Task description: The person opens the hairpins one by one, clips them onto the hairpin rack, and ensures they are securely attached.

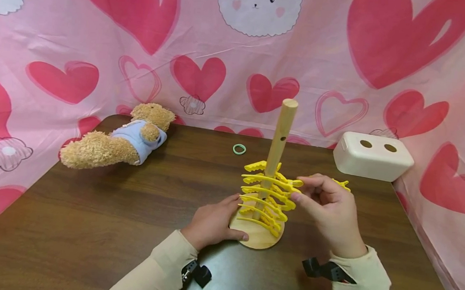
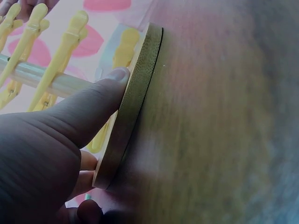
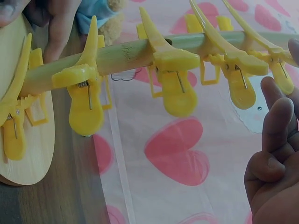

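Note:
A wooden post point(image 1: 280, 139) stands upright on a round wooden base point(image 1: 258, 240). Several yellow hair clips point(image 3: 176, 91) are clamped along the post, one above another, their tail ends turned to the right. My left hand point(image 1: 215, 222) grips the base at its left edge, thumb point(image 2: 100, 100) lying over the top face and the other fingers partly hidden behind. At the upper part of the row, my right hand point(image 1: 334, 212) pinches the tail of a hair clip point(image 3: 283, 80) between thumb and fingers. That clip's long prongs straddle the post.
Another yellow clip point(image 1: 342, 184) lies on the table behind my right hand, partly hidden. A teddy bear point(image 1: 122, 141) in a blue top lies at the back left. A green ring point(image 1: 239, 149) sits behind the post, and a white box point(image 1: 372, 158) with round holes stands at the back right.

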`<state>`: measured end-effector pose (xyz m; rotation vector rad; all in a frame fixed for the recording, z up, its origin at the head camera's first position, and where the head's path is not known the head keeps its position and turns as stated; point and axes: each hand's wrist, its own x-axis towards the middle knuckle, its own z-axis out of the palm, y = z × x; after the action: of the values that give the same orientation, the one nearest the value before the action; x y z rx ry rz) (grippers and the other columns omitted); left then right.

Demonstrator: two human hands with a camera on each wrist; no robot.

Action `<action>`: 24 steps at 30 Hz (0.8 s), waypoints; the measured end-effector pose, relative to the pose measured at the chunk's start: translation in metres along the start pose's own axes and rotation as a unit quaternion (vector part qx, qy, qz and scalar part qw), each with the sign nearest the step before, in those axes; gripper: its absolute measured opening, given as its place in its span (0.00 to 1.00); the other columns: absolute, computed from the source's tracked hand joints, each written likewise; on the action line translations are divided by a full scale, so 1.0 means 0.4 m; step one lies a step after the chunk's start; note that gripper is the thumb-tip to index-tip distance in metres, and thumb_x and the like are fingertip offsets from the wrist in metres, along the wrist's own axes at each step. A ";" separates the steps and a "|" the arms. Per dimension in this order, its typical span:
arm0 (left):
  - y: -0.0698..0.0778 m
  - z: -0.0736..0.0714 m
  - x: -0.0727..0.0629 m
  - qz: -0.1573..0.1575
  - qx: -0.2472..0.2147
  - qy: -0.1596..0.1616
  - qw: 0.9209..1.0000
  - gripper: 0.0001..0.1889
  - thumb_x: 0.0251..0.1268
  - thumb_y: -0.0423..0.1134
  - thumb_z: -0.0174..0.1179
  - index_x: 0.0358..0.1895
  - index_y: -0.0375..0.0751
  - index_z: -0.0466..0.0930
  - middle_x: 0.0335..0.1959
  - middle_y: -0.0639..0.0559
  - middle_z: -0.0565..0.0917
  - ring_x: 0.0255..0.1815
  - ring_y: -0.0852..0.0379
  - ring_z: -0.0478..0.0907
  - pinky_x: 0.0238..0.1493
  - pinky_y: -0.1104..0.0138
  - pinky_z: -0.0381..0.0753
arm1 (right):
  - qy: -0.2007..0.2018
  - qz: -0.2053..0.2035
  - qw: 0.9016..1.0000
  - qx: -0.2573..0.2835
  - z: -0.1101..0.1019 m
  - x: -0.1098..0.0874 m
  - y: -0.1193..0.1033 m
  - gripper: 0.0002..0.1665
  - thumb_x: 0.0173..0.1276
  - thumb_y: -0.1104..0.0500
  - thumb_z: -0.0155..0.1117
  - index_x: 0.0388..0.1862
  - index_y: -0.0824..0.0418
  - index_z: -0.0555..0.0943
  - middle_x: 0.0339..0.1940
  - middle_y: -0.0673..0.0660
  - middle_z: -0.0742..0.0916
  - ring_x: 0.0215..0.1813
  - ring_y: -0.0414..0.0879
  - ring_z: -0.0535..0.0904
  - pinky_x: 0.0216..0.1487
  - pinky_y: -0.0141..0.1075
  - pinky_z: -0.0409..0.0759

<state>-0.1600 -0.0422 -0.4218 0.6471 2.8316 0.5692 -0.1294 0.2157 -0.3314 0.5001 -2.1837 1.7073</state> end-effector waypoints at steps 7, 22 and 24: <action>-0.001 0.001 -0.002 0.001 -0.004 -0.001 1.000 0.50 0.51 0.71 0.68 0.77 0.53 0.65 0.78 0.53 0.63 0.72 0.51 0.68 0.56 0.48 0.75 | 0.012 0.012 1.000 -0.008 0.004 -0.002 -0.004 0.19 0.60 0.72 0.73 0.52 0.68 0.84 0.35 0.55 0.85 0.33 0.46 0.76 0.30 0.28 0.77; -0.003 0.004 -0.003 -0.002 -0.001 0.010 1.000 0.51 0.50 0.72 0.68 0.75 0.50 0.67 0.77 0.52 0.65 0.69 0.47 0.72 0.54 0.47 0.76 | -0.011 0.019 0.999 -0.029 -0.014 -0.001 -0.005 0.17 0.67 0.70 0.68 0.55 0.67 0.82 0.39 0.55 0.85 0.38 0.46 0.77 0.37 0.29 0.79; -0.004 0.004 -0.002 -0.003 -0.001 0.009 1.000 0.51 0.50 0.72 0.68 0.75 0.50 0.67 0.77 0.52 0.65 0.68 0.46 0.72 0.54 0.47 0.76 | -0.009 0.014 0.999 -0.043 -0.021 0.000 -0.001 0.15 0.70 0.68 0.65 0.54 0.68 0.81 0.42 0.54 0.85 0.40 0.45 0.79 0.41 0.29 0.80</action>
<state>-0.1594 -0.0432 -0.4239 0.6363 2.8475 0.5791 -0.1289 0.2237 -0.3289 0.4653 -2.2765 1.6208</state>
